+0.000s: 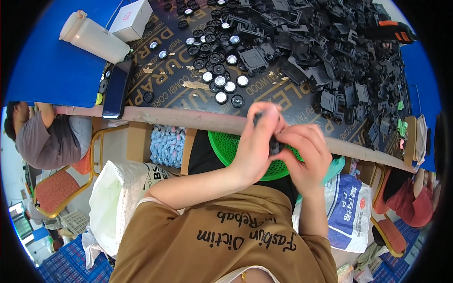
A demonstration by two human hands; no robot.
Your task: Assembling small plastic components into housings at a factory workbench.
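Above the table's near edge, my left hand (255, 147) and my right hand (307, 154) meet, both closed around a small black plastic part (274, 145). Fingers cover most of that part, so its full shape is hidden. Beneath them a green perforated basket (224, 148) rests in my lap. Small black wheels (218, 69), some with silvery white hubs, lie scattered on the tabletop beyond. A large heap of black moulded plastic parts (302, 45) spreads over the right side of the table.
A phone (117, 89), a white bottle (94, 37) and a white box (132, 21) stand at the left. A black and orange tool (390, 32) lies far right. Sacks (347, 212) and a carton of blue pieces (167, 146) flank me. People sit at both sides.
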